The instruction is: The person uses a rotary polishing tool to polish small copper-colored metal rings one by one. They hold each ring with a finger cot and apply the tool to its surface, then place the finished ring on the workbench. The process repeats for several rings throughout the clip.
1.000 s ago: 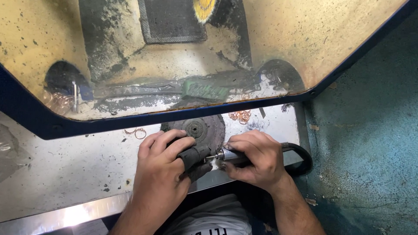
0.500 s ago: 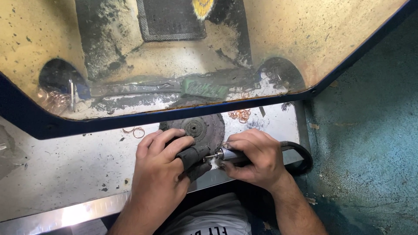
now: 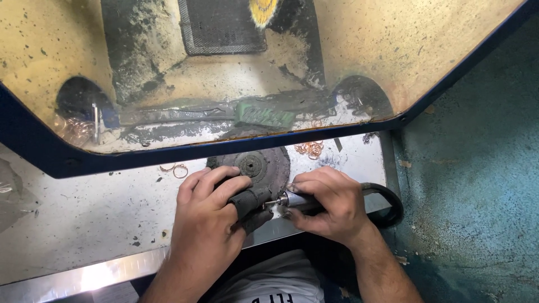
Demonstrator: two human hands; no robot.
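Left hand [image 3: 205, 216] pinches a small piece in dark finger guards. Right hand [image 3: 331, 202] grips a rotary tool [image 3: 297, 200] lying crosswise, its tip pointing left at the piece. A buffing wheel [image 3: 255, 165] lies just beyond the knuckles.

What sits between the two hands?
In the head view, only the thin metal bit of the rotary handpiece spans from right hand to left hand.

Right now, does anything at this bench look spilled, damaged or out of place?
Small copper rings lie scattered loose on the white bench, with two more off to the left. The shield above is smeared with yellow and black grime. The left hand and the right hand holding the rotary tool look normal.
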